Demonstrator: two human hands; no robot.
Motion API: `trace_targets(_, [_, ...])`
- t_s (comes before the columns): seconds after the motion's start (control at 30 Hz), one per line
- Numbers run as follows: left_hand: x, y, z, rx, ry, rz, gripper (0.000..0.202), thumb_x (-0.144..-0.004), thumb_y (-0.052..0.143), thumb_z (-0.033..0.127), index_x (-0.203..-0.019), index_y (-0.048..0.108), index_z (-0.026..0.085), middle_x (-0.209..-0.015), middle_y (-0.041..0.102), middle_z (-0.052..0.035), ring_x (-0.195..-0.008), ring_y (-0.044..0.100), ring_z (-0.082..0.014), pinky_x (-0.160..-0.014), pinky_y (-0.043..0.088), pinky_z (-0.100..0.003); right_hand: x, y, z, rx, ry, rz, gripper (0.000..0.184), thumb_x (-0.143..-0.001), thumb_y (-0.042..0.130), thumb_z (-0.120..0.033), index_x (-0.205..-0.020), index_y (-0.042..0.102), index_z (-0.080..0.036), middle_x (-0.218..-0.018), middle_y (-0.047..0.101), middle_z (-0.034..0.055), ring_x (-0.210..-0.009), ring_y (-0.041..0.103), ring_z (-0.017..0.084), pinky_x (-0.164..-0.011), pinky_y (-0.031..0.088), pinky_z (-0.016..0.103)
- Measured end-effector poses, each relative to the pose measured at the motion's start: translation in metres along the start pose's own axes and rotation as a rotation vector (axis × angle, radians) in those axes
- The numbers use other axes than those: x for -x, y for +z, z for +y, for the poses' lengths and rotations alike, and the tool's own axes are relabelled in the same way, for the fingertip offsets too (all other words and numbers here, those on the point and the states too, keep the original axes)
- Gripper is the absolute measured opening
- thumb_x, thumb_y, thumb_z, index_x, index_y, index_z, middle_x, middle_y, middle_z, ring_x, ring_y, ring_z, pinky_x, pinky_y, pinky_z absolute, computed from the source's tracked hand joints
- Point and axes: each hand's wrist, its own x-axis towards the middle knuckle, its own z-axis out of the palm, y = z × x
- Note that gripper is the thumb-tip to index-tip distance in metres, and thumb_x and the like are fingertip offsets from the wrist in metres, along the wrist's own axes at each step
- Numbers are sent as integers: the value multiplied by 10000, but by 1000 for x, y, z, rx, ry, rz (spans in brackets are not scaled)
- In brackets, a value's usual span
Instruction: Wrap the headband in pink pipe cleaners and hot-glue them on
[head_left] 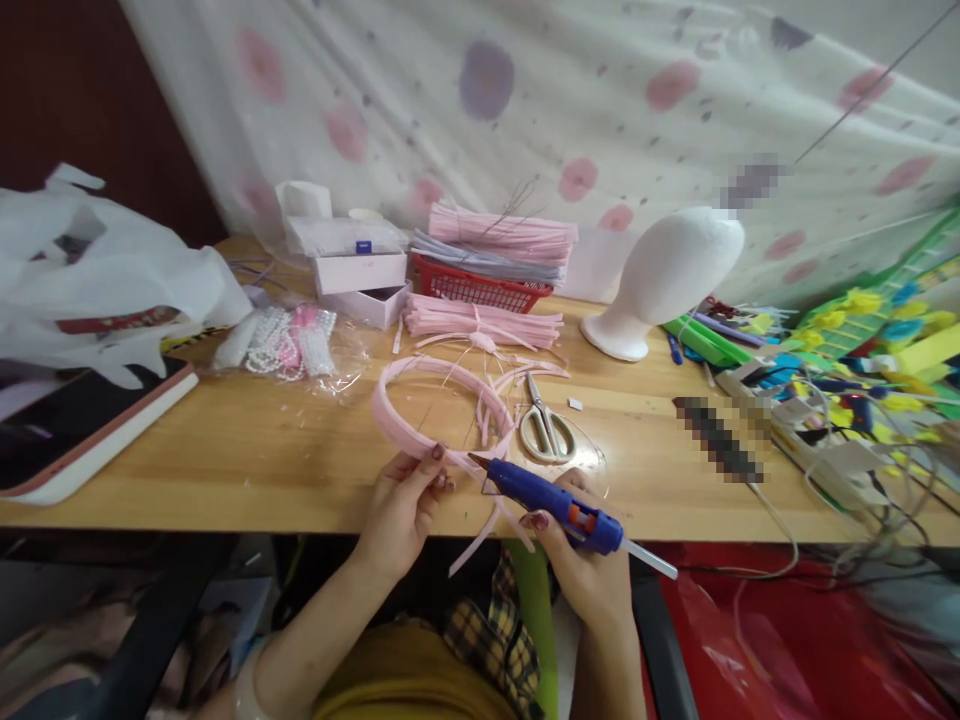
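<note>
Your left hand (401, 505) pinched the pink headband (388, 418) by its near end, just left of the scissors (546, 432). Your right hand (583, 565) wrapped tight around the blue glue gun (551, 500), in front of the scissors, with the nozzle pointing at the band beside your left thumb. Behind the scissors lay bundles of pink strips (484, 322), with a red basket (480, 287) farther back. A white foam head (664, 275) stood off to their right.
</note>
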Motion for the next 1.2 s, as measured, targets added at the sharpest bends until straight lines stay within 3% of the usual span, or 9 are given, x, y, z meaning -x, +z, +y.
trace_targets(0.67, [0,4,-1,1,1,-2,332,-435,957,256,-634,732,114,-584,651,10,-520,533,-56,-533,491,-180,2,3,3,14,3,13,383,-861,638,-453,-582,572,-199,-599,535,9,-602,516,173,-567,385,281])
trace_targets(0.9, [0,2,-2,-6,5,-10,318,-460,952,253,-659,745,115,-586,659,6,-521,537,-57,-537,493,-181,2,3,3,15,-1,0,400,-862,640,-426,-557,495,-211,-537,466,-22,-553,465,152,-558,375,273])
trace_targets(1.2, [0,3,-1,-6,4,-21,310,-456,955,257,-650,752,126,-593,675,8,-519,545,-51,-534,499,-168,2,3,2,5,8,0,397,-864,632,-420,-557,502,-204,-547,455,-22,-542,466,143,-527,360,264])
